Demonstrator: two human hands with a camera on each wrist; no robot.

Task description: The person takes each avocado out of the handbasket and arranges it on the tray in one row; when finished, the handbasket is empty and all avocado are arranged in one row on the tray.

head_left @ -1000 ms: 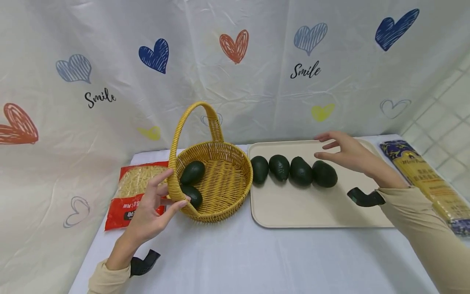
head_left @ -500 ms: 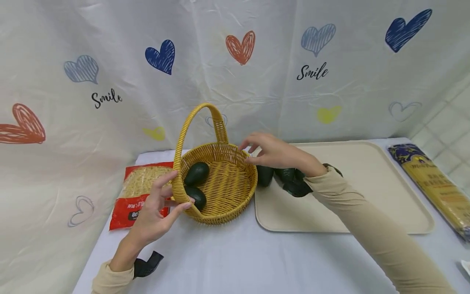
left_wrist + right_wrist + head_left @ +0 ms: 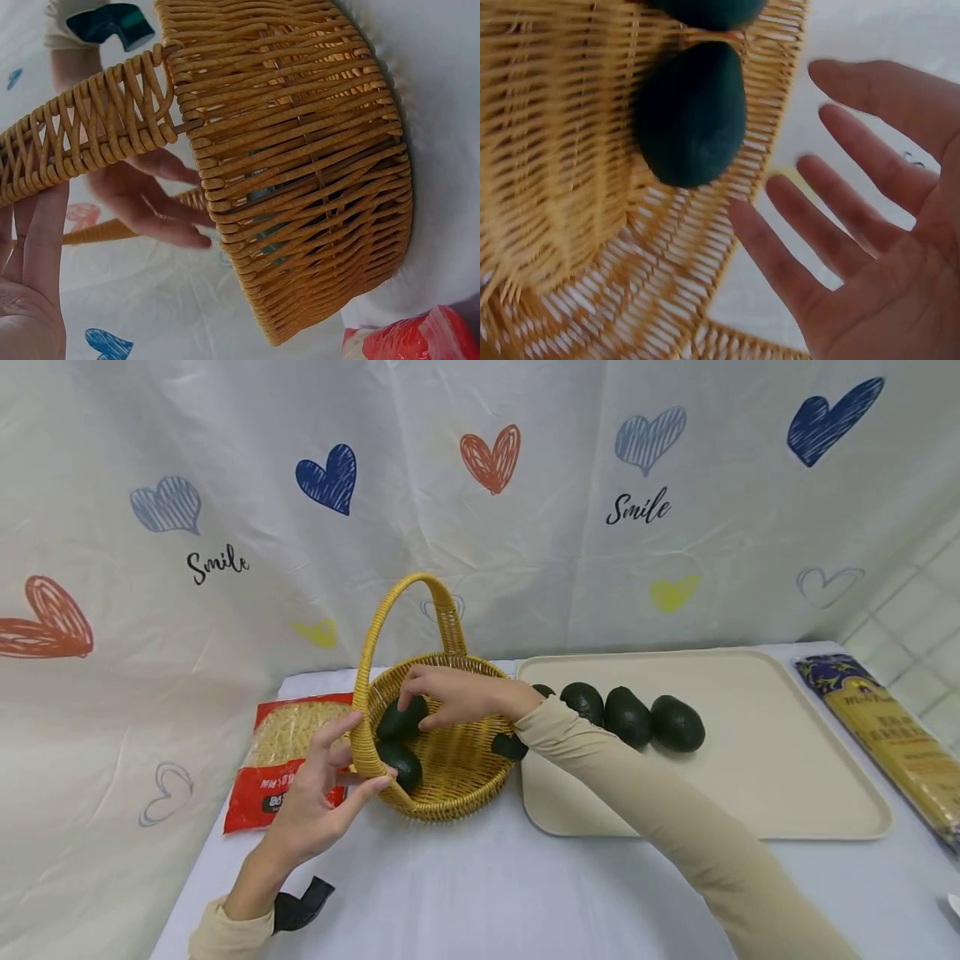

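The basket (image 3: 450, 752) handle is grasped by the left hand (image 3: 322, 793); the right hand (image 3: 457, 693), fingers released, is spread above an avocado (image 3: 401, 718) at the basket's left wall.

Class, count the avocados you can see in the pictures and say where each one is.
6. Two lie in the basket: one under the right hand, one nearer the rim. Four are on the tray: three in a row, a fourth mostly hidden by the sleeve.

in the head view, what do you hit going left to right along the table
red noodle packet → left hand on the basket rim → wicker basket with two avocados, right hand over them → beige tray with a row of avocados → blue and yellow packet
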